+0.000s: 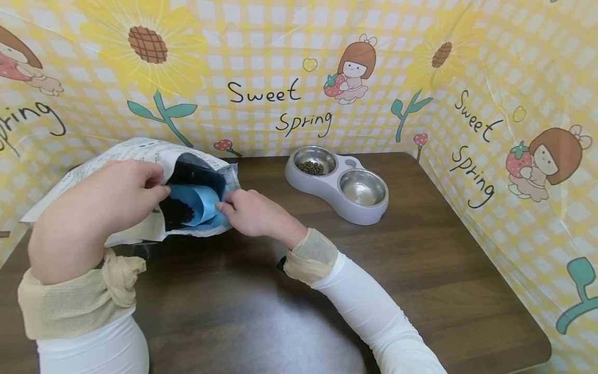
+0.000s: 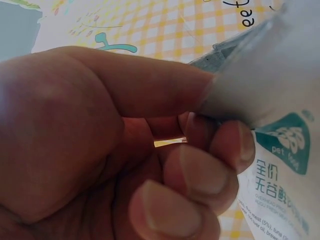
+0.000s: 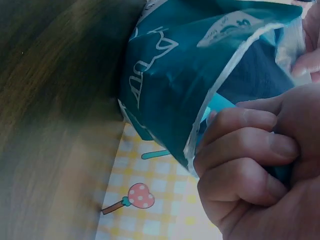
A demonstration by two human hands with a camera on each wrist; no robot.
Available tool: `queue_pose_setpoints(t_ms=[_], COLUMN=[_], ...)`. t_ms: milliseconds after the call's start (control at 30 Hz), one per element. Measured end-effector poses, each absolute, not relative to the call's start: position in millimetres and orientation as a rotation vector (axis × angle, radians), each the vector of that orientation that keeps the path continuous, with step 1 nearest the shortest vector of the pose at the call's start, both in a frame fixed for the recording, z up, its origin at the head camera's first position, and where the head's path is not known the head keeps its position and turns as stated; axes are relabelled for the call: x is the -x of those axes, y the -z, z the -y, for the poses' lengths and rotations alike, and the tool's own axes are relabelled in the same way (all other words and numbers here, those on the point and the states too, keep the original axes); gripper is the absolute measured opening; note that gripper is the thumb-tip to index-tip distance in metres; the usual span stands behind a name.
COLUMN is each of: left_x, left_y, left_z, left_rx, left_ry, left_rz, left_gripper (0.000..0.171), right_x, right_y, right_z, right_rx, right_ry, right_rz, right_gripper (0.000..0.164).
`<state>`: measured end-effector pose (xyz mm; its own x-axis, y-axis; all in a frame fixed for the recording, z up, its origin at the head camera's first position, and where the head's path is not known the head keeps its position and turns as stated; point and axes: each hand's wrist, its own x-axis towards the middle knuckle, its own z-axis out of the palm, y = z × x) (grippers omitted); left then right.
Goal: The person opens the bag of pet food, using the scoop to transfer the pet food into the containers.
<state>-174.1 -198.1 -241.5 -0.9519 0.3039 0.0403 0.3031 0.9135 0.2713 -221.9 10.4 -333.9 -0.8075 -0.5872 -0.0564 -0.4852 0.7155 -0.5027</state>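
A pet food bag (image 1: pixel 135 150) lies on its side at the left of the table, its mouth facing right. My left hand (image 1: pixel 126 195) pinches the bag's edge between thumb and fingers, as the left wrist view shows. Inside the mouth is a light blue scoop (image 1: pixel 205 202), beside dark kibble (image 1: pixel 176 212). With curled fingers my right hand (image 1: pixel 254 213) grips the scoop's handle end at the bag's opening; the handle is mostly hidden in the fist. In the right wrist view the bag's teal side (image 3: pixel 175 65) rises beyond the knuckles.
A pale lilac double feeder (image 1: pixel 334 189) stands at the back of the brown table (image 1: pixel 420 270). Some kibble (image 1: pixel 310 168) lies in its left steel bowl; its right steel bowl (image 1: pixel 362 188) holds none. A yellow checked cloth (image 1: pixel 261 67) hangs behind and along the sides.
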Motion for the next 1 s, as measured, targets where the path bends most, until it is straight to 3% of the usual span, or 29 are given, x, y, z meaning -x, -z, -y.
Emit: queue_pose_setpoints(t_ms=[1000], left_x=[173.6], left_y=[240.2], left_z=[200.9], left_rx=[-0.483], left_ry=[-0.437], left_rz=[-3.073], left_gripper=[0.031], right_x=[235.2], right_y=[330.0], right_z=[-25.1], right_rx=[0.654], right_ry=[1.055], right_rz=[-2.469], right_gripper=[0.043])
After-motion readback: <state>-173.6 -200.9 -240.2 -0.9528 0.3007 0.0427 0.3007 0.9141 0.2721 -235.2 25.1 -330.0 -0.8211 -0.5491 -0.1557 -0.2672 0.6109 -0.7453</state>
